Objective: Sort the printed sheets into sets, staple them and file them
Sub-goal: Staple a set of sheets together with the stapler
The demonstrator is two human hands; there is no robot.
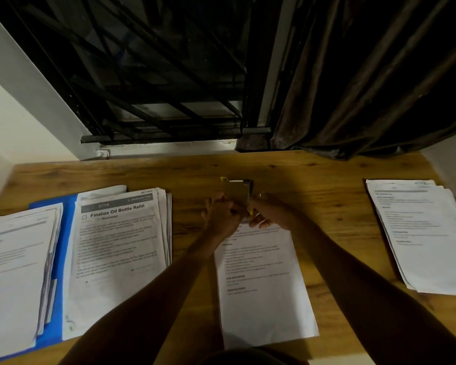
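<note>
Holding what, up there in the middle? asks my colleague.

I answer: the stapler point(237, 191). My left hand point(221, 216) has its fingers curled around the near end, and my right hand point(270, 214) grips it from the right side. Its yellow body stands up above my fingers, at the top edge of the set of sheets point(265, 283).

And this set, where does it lie?

Flat on the wooden surface point(313, 177), directly before me, between my forearms. At my left is the blue folder point(65, 233) with the left pile point(13, 272) on it. Just beside that is the titled pile point(116, 248), "Finalize Oil Bottle Refill", its left edge over the blue. The right pile point(421, 235) lies well apart. Whether the stapler bites the paper, I cannot tell; my fingers hide it.
</note>
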